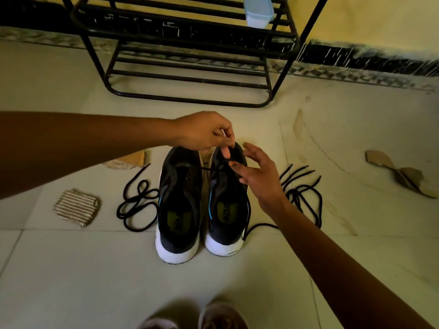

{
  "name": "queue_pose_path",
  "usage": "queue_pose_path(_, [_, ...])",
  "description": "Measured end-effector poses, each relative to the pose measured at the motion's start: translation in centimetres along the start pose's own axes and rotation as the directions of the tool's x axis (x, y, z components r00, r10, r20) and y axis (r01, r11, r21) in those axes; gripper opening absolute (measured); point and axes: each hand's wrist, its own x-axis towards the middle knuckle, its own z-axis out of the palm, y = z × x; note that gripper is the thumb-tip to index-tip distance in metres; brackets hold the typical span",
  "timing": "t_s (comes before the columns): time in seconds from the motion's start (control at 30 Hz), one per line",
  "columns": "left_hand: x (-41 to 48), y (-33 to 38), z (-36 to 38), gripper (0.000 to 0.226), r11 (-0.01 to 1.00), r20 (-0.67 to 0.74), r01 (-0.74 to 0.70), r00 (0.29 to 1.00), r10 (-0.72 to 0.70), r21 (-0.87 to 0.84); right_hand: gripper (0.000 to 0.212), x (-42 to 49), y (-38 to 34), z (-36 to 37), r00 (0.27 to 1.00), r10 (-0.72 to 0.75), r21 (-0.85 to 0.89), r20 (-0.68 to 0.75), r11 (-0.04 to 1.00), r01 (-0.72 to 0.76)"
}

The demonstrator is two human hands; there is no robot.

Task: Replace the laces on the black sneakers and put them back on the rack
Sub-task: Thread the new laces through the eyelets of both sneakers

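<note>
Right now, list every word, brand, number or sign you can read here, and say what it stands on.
Left black white-soled sneaker, yellow-green insole patch: dark lettering, too blurred to read.
Right black white-soled sneaker, same patch: dark lettering, too blurred to read.
Black metal shoe rack: white scuffs only, no text.
Translucent plastic box on the rack: no label visible.

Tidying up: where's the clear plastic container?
Head view, top right: the clear plastic container sits on the black metal rack, beyond the black sneakers.
</note>
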Motion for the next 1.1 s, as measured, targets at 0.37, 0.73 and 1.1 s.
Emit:
queue_pose_path(0.37, [-0.1,-1.2,-0.6,0.007,0.950,-0.021,0.063,0.997,-0.073,-0.306,0.010,0.3,1.0,0.3,0.972,-0.134,-0.158,0.192,0.973,0.166])
queue_pose_path(0.73, [0.0,-1.6,-1.5,0.008,0.946,-0.133,0.101,0.980,-0.148,-0.307,0.009,1.7,1.3,-0.2,0.983,-0.156,-0.175,0.092,0.970,0.170])
queue_pose_path(1.1, [0.3,-2.6,2.4,0.051,0.955,-0.053,-0.057,0.996,0.076,0.291,0.011,1.6,-0.1,0.3,0.978,0.008,-0.184,0.208,0.982,0.031])
